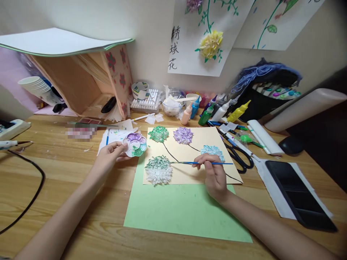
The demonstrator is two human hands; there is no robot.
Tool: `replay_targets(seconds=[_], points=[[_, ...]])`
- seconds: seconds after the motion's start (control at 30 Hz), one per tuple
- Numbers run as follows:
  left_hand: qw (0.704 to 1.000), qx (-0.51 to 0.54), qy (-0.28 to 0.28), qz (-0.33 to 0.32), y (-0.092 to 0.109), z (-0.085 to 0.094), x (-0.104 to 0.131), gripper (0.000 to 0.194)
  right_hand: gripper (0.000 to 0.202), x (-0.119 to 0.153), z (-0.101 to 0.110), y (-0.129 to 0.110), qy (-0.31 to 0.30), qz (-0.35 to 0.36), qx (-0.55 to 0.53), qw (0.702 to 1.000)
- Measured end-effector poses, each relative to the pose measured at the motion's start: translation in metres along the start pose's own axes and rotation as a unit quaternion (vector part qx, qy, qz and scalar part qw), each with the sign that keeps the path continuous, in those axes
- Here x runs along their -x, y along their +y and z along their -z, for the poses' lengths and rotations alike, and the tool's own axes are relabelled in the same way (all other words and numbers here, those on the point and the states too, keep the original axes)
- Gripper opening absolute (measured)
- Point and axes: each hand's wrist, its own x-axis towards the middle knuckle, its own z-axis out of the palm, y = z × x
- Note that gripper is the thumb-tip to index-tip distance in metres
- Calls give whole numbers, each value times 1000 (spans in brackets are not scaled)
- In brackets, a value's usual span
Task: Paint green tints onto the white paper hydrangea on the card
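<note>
My left hand holds a small flower-shaped palette with purple and green paint, at the left edge of a cream sheet. A blue paintbrush is pinched in my right hand, its tip pointing left at the lower-left paper flower. That flower is green on top and white below. Green, purple and light blue flowers also sit on the sheet, with dark drawn stems. Part of the blue flower is hidden by my right hand. Beneath lies a green sheet.
Paint bottles and a marker box line the back. Black-handled scissors, a phone and a white roll lie right. A pink cardboard box stands back left; a black cable curves at left.
</note>
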Motion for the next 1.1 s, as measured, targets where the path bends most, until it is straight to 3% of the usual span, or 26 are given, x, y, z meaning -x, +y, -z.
replay_targets(seconds=[0.27, 0.5, 0.97, 1.03, 1.1], points=[[997, 14, -72, 10, 1, -11, 19, 34, 30, 1, 4, -8, -160, 149, 87, 972], [996, 12, -87, 17, 4, -21, 30, 41, 33, 1, -4, -12, -232, 133, 111, 957], [996, -15, -83, -7, 6, -20, 32, 41, 32, 2, -4, -13, -231, 98, 75, 965], [997, -11, -73, -6, 6, -19, 30, 41, 30, 4, -2, -10, -187, 101, 72, 975], [998, -5, -59, -7, 5, -16, 26, 40, 24, 6, -1, -8, -104, 92, 57, 989]])
